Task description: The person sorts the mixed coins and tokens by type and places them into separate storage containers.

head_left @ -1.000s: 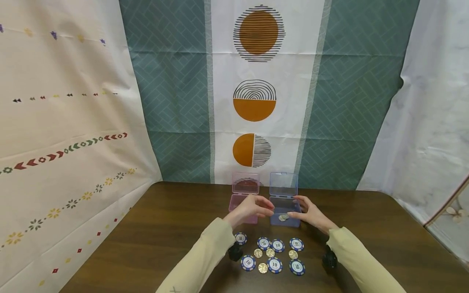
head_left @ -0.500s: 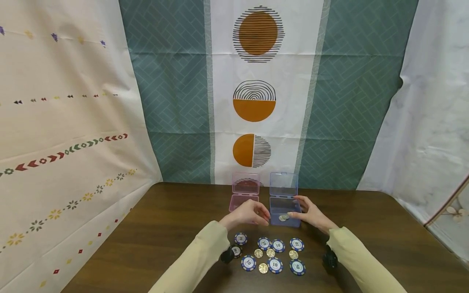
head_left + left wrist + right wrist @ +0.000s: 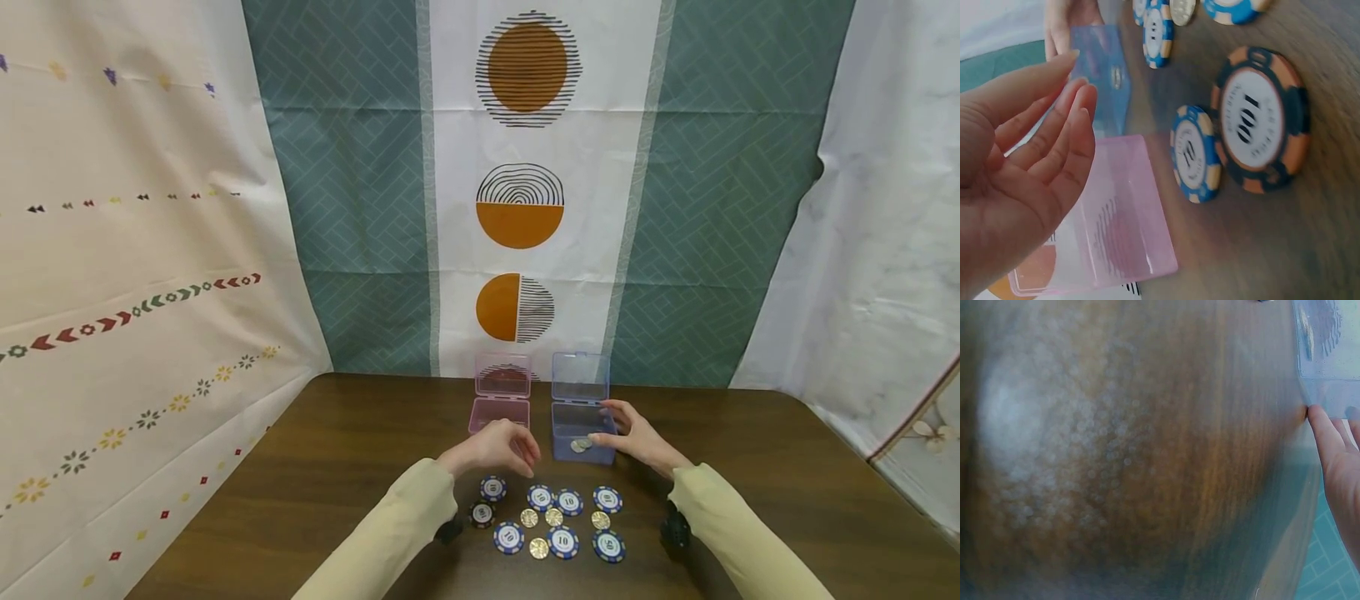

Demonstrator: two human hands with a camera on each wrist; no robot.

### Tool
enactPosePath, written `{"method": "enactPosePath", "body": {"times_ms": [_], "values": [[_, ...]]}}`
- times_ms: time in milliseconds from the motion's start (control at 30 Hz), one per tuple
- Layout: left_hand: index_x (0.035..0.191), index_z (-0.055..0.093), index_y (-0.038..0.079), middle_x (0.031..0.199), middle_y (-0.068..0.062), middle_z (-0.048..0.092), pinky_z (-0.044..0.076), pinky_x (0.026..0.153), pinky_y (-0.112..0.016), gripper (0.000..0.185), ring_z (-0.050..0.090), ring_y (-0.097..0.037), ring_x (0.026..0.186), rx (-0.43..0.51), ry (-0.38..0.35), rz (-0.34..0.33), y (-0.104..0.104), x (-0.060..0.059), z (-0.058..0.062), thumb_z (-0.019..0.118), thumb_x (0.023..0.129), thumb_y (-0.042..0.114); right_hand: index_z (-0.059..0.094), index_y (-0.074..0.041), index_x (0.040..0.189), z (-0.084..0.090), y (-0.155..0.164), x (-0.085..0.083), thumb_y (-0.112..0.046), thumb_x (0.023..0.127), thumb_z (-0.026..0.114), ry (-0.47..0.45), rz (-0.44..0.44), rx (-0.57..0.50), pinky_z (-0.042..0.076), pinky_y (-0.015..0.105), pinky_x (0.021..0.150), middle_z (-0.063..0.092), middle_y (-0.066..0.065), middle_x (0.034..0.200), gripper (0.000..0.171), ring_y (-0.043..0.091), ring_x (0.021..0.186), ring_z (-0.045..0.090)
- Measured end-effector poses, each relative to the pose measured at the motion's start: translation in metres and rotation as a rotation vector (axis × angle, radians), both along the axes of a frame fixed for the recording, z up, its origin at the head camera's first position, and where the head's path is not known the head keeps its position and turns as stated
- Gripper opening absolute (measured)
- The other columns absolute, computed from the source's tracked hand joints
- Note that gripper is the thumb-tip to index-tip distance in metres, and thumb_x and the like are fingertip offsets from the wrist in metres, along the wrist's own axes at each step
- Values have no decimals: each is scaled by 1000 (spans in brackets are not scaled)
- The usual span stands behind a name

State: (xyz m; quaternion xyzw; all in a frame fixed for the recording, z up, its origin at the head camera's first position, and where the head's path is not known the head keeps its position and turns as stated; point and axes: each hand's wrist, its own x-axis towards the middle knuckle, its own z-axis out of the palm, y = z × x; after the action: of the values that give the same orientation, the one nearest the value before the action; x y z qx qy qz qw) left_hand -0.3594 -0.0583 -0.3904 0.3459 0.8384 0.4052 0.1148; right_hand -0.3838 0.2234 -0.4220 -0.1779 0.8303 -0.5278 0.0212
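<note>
My left hand hovers above the table in front of the pink plastic box, fingers loosely bent. Nothing is between them in the left wrist view, where the hand shows its palm side. At the right side of the blue plastic box, my right hand grips it, thumb at the front and fingers toward the back. Gold coins show through the front wall of the blue box. Both boxes have their lids raised. A black-and-orange 100 chip lies beside a blue-and-white poker chip.
On the near part of the brown table are several poker chips, with gold coins among them. Patterned cloth hangs at the back. A light cloth hangs along the left side.
My left hand has moved left and toward me, away from the blue box. The black-and-orange chip has come out from behind the left wrist. My right hand has stayed at the blue box.
</note>
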Motion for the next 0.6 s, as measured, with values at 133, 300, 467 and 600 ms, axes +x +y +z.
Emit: {"method": "enactPosePath", "body": {"times_ms": [133, 300, 467, 600], "values": [[90, 64, -3, 77, -1, 63, 48, 64, -23, 19, 59, -10, 68, -6, -35, -71, -4, 0, -3, 72, 73, -4, 24, 6, 134, 5, -1, 4, -17, 81, 69, -5, -2, -18, 18, 58, 95, 26, 31, 134, 73, 48, 125, 16], [91, 64, -1, 80, -5, 64, 49, 65, -24, 18, 60, -10, 69, -26, -75, -180, -6, 0, -7, 70, 74, -5, 24, 2, 136, -8, 3, -7, -21, 81, 69, 12, -8, 3, 21, 57, 95, 27, 28, 135, 74, 47, 125, 17], [91, 63, -3, 82, -13, 64, 50, 63, -25, 20, 59, -10, 67, -21, -90, -234, -6, 2, -9, 70, 73, -8, 24, -1, 137, -14, 5, -12, -24, 81, 69, 8, -23, 20, 20, 57, 96, 26, 26, 137, 75, 45, 126, 16], [89, 65, -1, 80, -7, 64, 49, 61, -23, 19, 58, -7, 65, -69, -40, -265, -6, 2, -13, 70, 73, -8, 24, 2, 136, -5, 2, -5, -22, 81, 69, 1, -16, 17, 19, 58, 96, 25, 28, 136, 75, 47, 126, 16]]}}
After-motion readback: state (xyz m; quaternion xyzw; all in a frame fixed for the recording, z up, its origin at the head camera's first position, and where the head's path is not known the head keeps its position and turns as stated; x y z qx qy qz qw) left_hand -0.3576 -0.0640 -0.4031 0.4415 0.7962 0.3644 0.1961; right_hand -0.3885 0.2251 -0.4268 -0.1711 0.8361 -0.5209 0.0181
